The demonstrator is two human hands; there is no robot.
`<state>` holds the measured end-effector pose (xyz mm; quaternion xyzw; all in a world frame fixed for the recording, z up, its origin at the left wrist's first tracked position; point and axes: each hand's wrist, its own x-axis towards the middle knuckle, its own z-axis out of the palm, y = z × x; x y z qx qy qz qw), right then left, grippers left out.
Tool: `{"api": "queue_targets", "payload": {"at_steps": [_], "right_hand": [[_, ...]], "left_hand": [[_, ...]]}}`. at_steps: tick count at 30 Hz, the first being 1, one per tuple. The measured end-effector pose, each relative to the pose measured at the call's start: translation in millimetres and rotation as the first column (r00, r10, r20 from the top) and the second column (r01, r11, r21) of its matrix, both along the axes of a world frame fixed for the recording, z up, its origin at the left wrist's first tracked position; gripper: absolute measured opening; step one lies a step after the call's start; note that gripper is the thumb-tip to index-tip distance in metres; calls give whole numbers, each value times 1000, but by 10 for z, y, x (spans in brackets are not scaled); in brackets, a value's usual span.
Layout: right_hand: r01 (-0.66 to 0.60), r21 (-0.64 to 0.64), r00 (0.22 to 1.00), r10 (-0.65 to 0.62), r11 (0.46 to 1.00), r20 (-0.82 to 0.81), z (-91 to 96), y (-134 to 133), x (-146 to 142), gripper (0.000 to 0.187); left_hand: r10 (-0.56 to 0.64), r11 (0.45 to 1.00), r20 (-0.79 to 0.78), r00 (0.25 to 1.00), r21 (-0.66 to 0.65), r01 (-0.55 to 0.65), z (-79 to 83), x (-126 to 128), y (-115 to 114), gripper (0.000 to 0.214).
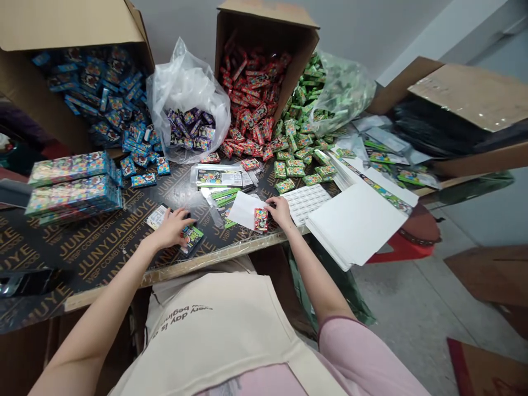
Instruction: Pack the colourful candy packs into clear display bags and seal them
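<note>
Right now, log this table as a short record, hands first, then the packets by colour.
Left hand: on a dark printed package
Right hand: beside a small red packet; contact unclear
Blue packets: in and outside the left carton
Purple packets: in a clear plastic bag
Red packets: in and outside the middle carton
Green packets: heaped right of the middle carton

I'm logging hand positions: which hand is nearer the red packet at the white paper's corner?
Right. The right hand is at the right edge of the red packet, contact unclear; the left hand is farther off, to its left, over a black-and-green package.
</note>
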<state>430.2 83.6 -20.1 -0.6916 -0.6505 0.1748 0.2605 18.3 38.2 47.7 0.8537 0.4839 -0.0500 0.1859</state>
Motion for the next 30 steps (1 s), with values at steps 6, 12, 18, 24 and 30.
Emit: {"api": "queue_targets", "payload": {"at_steps": [6, 12, 18, 24, 30], "right_hand": [[-47, 52, 998, 44, 998, 50, 11, -85, -56, 7], [-117, 29, 991, 115, 993, 61, 44, -148, -162, 14], [61, 69, 997, -57, 996, -54, 5, -138, -130, 7], [138, 203, 936, -61, 969, -345, 492, -211, -585, 24], [-228, 237, 640, 329, 944, -695, 1193, -373, -1650, 37]], "left_hand": [[-105, 993, -89, 990, -57, 100, 12, 157, 93, 66], [-139, 986, -93, 986, -108, 129, 99, 163, 185, 47], [40, 992, 224, 974, 111, -66, 460, -9, 159, 40], [120, 886, 648, 752, 273, -376, 787, -78, -23, 27], [243, 865, 867, 435, 10, -502, 474, 224, -212, 32]]}}
